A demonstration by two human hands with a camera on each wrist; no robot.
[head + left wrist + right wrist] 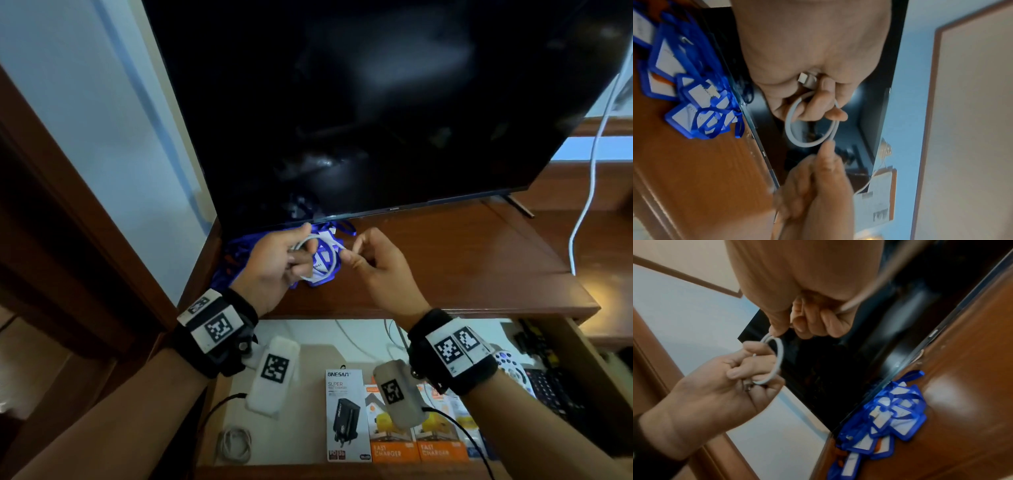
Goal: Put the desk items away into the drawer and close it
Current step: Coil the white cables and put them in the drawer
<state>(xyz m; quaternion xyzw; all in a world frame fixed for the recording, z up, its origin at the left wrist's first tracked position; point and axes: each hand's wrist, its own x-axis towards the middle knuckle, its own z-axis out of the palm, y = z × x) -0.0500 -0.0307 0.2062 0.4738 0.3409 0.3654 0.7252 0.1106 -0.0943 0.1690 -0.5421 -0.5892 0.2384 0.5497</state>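
Both hands hold a white charging cable (322,255) in the air, just above the brown desk (445,260) and under the TV's lower edge. My left hand (301,253) grips its coiled loop (789,128), with a plug end (806,79) tucked against the palm. My right hand (352,255) pinches the cable's free run (851,305) between thumb and fingers, right beside the loop (780,356). A pile of blue key tags (239,250) lies on the desk under the hands. Below the desk edge the drawer (301,404) stands pulled out.
The black TV (376,102) fills the back of the desk. A second white cable (589,192) hangs at the right. The drawer holds a black-and-white charger box (346,414), orange charger boxes (394,448), a coiled cable (234,445) and a remote (510,366).
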